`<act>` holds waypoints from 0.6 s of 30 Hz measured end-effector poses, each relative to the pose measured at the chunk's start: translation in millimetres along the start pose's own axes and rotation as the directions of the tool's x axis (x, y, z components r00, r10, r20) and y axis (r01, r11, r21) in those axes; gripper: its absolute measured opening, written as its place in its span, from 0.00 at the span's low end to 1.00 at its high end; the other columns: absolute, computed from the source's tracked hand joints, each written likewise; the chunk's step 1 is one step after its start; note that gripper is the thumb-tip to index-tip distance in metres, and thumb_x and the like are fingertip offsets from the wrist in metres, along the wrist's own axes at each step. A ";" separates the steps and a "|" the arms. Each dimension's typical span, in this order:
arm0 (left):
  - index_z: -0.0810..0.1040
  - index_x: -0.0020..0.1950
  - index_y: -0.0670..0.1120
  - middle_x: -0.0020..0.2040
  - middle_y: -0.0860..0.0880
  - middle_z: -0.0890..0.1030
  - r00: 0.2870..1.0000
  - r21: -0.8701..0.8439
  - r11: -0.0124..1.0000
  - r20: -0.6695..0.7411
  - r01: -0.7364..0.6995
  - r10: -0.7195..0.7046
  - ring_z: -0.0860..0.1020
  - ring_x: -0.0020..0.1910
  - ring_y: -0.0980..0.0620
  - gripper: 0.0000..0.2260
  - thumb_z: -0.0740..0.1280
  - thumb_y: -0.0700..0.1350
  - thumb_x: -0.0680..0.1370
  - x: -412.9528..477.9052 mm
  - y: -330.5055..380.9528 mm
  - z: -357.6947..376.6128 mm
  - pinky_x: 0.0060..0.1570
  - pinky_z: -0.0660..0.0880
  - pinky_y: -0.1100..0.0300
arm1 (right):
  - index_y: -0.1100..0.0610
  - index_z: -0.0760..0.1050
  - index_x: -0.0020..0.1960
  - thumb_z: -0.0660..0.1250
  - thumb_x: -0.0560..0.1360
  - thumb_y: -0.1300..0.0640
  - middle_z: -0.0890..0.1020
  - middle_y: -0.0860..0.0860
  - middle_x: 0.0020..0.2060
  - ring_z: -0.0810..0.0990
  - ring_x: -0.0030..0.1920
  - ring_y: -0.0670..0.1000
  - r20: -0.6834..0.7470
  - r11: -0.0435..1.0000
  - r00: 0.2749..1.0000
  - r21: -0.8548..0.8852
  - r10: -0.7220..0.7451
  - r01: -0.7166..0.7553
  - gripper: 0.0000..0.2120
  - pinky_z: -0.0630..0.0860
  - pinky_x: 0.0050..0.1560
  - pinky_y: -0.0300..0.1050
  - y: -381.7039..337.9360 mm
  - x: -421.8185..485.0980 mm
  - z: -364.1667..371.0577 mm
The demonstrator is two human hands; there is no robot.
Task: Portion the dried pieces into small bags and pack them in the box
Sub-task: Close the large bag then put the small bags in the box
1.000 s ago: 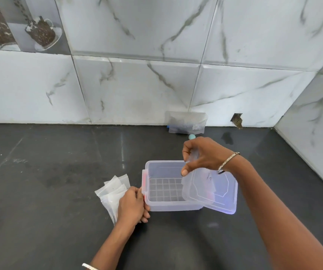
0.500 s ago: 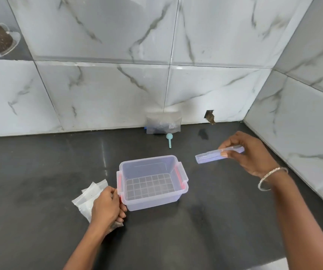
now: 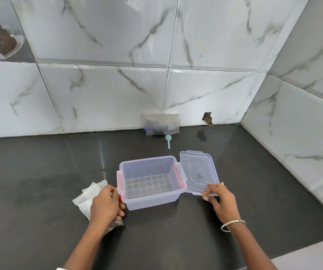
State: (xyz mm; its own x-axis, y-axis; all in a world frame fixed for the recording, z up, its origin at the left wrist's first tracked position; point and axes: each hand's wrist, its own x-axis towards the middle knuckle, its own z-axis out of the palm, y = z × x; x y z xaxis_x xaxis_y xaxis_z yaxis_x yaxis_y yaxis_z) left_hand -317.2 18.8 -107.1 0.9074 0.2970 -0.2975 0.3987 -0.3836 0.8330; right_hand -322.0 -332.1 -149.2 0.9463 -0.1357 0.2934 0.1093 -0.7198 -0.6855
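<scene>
A clear plastic box [image 3: 151, 199] with red side clips stands open and empty on the dark counter. Its clear lid [image 3: 197, 170] lies flat just right of it. My right hand [image 3: 222, 201] pinches the lid's near edge. My left hand [image 3: 106, 206] grips the box's left side at the clip. A small pile of empty clear zip bags [image 3: 87, 197] lies partly under that hand. A larger pouch of dried pieces [image 3: 161, 124] leans on the back wall, with a small teal scoop [image 3: 168, 140] in front of it.
The dark counter [image 3: 49, 182] ends at marble-tiled walls behind and on the right. A small hole in the wall [image 3: 207, 118] sits right of the pouch. The counter's near edge shows at bottom right.
My right hand lifted the lid off the box, carried it to the right and set it flat beside the box. My left hand stayed at the box's left side.
</scene>
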 end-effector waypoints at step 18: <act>0.79 0.45 0.52 0.35 0.50 0.84 0.904 -0.148 0.988 -0.426 -0.053 -0.015 0.83 0.29 0.48 0.05 0.66 0.44 0.80 -10.4 -38.9 -65.8 0.41 0.83 0.45 | 0.54 0.82 0.39 0.75 0.71 0.60 0.83 0.46 0.37 0.81 0.41 0.46 -0.141 0.978 0.973 0.075 -0.184 0.196 0.04 0.76 0.45 0.38 -143.5 29.6 21.9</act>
State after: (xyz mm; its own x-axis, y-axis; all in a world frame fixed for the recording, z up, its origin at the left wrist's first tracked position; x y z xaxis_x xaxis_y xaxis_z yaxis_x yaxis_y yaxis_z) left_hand -350.8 88.1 -105.7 0.7577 0.6473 -0.0829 0.3259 -0.2652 0.9075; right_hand -303.1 -217.9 -56.8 0.8574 -0.0956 0.5056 0.3152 -0.6791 -0.6629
